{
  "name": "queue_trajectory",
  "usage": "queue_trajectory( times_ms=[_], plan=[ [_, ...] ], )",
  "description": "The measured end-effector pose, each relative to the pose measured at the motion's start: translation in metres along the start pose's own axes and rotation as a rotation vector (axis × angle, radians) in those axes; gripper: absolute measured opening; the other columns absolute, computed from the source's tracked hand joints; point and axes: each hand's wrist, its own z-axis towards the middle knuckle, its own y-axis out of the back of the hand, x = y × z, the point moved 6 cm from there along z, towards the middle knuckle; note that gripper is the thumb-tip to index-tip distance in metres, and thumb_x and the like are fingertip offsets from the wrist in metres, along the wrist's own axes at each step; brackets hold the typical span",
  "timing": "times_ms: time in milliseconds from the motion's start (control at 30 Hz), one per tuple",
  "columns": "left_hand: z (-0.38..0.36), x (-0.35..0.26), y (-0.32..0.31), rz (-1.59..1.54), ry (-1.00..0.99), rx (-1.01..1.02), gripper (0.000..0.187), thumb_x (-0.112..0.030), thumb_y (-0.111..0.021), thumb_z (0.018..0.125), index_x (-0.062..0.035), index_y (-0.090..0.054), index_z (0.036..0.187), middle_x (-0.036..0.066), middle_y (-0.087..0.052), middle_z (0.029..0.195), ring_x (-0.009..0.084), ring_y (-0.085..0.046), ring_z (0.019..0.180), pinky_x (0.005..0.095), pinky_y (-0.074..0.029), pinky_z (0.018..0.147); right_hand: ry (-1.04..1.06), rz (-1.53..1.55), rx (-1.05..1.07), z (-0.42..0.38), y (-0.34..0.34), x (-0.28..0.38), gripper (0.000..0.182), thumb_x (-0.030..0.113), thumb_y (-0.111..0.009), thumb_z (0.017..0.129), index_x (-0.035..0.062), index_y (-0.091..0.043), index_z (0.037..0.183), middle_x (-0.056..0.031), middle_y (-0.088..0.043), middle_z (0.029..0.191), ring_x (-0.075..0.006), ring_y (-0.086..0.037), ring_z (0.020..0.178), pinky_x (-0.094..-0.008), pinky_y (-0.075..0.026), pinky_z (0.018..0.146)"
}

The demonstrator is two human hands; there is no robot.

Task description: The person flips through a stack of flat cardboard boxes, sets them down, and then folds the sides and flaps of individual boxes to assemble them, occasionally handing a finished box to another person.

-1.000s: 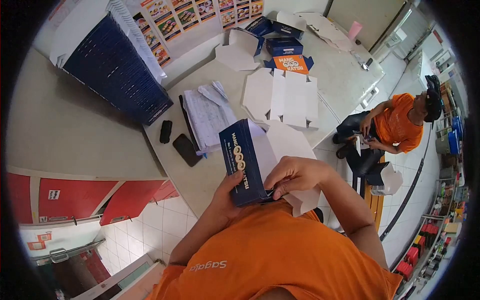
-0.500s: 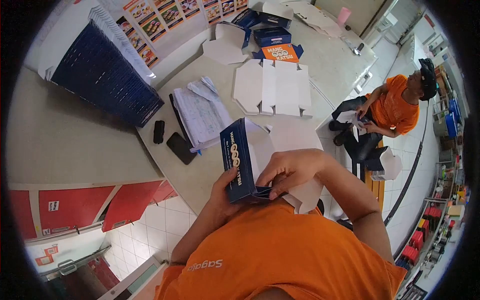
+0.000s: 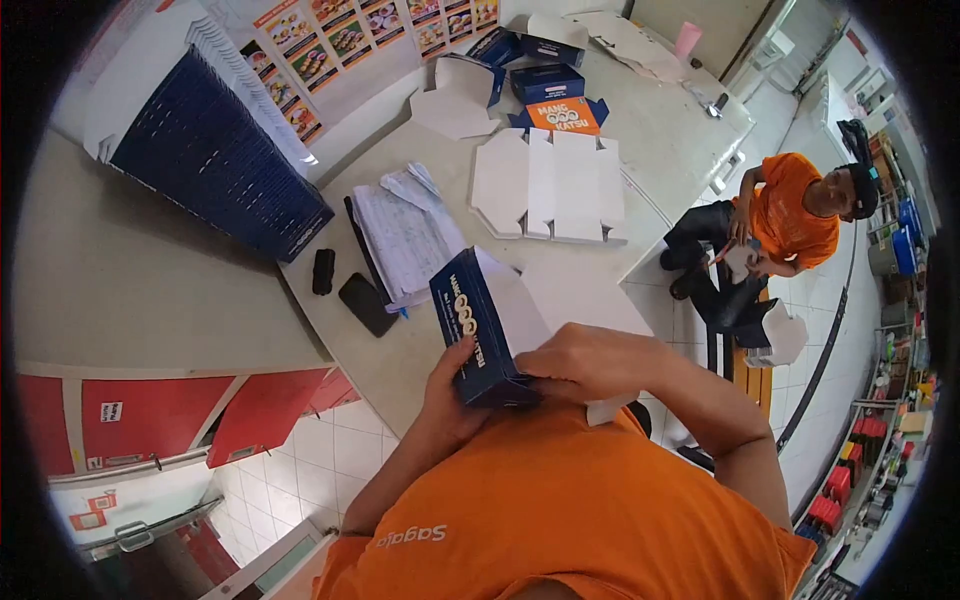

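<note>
A dark blue cardboard food box (image 3: 470, 325) with "Mang Katsu" lettering is held close against my orange shirt, its white inside and lid flap (image 3: 580, 295) open to the right. My left hand (image 3: 447, 395) grips the printed side, thumb on the lettering and the other fingers hidden beneath. My right hand (image 3: 595, 362) is closed at the box's near end, its fingertips partly hidden at the corner. Beyond the box, a flat unfolded white box blank (image 3: 550, 185) lies on the table.
Papers on a clipboard (image 3: 405, 235), a black phone (image 3: 367, 304) and a small black case (image 3: 323, 271) lie left on the table (image 3: 390, 150). A tall stack of blue box blanks (image 3: 215, 155) stands behind. Folded boxes (image 3: 547, 82) sit far back. A seated co-worker (image 3: 790, 210) is at right.
My right hand has shifted from pinching the near corner flap to lying flatter over the box's near end. The box has moved slightly left and down. The co-worker's head has turned.
</note>
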Motion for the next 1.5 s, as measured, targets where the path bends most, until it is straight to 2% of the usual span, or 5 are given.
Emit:
queue_trajectory(
  times_ms=[433,633,967,1400,1500],
  plan=[
    [-0.011,-0.011,-0.018,0.185,-0.205,-0.053,0.072,-0.017,-0.069,0.094,-0.0117,-0.03,0.155,0.013,-0.054,0.139,0.0288,-0.061,0.125,0.0484,-0.056,0.103,0.068,-0.099,-0.077,-0.023,0.0,0.003,0.019,0.008,-0.063,0.09,-0.0033,-0.057,0.105,-0.0215,-0.064,0.08,-0.0413,-0.068,0.078,-0.0479,-0.053,0.068],
    [0.004,-0.022,-0.017,1.176,-0.829,0.393,0.154,-0.02,-0.094,0.073,-0.0199,0.037,0.155,0.026,-0.035,0.154,0.0384,-0.046,0.14,0.048,-0.039,0.116,0.031,0.672,-0.369,-0.014,0.021,-0.019,0.044,0.025,-0.065,0.099,-0.0052,-0.06,0.131,-0.0168,-0.072,0.105,-0.0278,-0.071,0.094,-0.0389,-0.054,0.087],
    [-0.042,-0.054,-0.09,1.572,-1.265,0.27,0.094,-0.04,-0.102,0.057,-0.0202,-0.049,0.133,0.033,-0.037,0.144,0.0487,-0.045,0.135,0.0522,-0.046,0.105,-0.171,1.021,-0.499,0.006,-0.007,-0.016,0.029,0.024,-0.049,0.112,0.0012,-0.064,0.102,0.0058,-0.057,0.087,-0.0028,-0.049,0.079,-0.0223,-0.042,0.071],
    [-0.03,-0.029,-0.075,1.592,-1.458,0.247,0.088,-0.052,-0.097,0.064,-0.0171,-0.049,0.129,0.029,-0.042,0.138,0.043,-0.05,0.128,0.0499,-0.049,0.1,-0.233,0.853,-0.624,-0.017,-0.009,-0.028,0.02,0.017,-0.057,0.107,-0.0001,-0.066,0.108,0.0028,-0.063,0.081,-0.0076,-0.055,0.076,-0.0263,-0.044,0.069],
    [-0.005,-0.038,-0.015,1.108,-1.499,0.134,0.077,-0.056,-0.083,0.082,-0.0123,-0.044,0.132,0.025,-0.043,0.142,0.0365,-0.049,0.132,0.0484,-0.045,0.105,0.101,-0.006,-0.597,-0.026,0.002,-0.018,0.031,0.019,-0.068,0.097,0.0072,-0.061,0.125,-0.0134,-0.074,0.097,-0.0331,-0.071,0.094,-0.0431,-0.051,0.083]
  ],
)
